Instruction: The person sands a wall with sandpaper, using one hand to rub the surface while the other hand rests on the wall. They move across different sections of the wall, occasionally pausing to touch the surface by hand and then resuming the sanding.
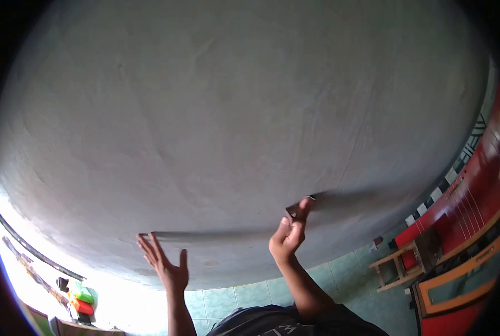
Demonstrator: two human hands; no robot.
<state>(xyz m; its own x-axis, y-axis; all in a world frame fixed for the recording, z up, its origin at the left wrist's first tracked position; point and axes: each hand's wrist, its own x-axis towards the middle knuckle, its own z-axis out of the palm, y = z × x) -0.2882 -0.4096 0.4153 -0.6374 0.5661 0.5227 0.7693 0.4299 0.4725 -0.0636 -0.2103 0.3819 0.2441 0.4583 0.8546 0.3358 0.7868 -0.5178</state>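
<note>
A broad grey wall (233,123) with faint streaks and ridges fills most of the view. My left hand (170,270) is raised at its lower left, fingers spread and fingertips right at the surface. Further right, my right hand (286,241) is closed around a small dark flat piece (292,211), pinched between thumb and fingers close against the wall. Its exact kind I cannot tell, as the fingers cover part of it. Dark shadows stretch along the wall from both hands.
Below the wall lies a pale green tiled floor (253,293). To the right are a wooden stool (398,267), a red surface with a black-and-white checked border (450,177) and an orange wooden frame with glass (460,280). Green and red items (83,297) lie in bright light at lower left.
</note>
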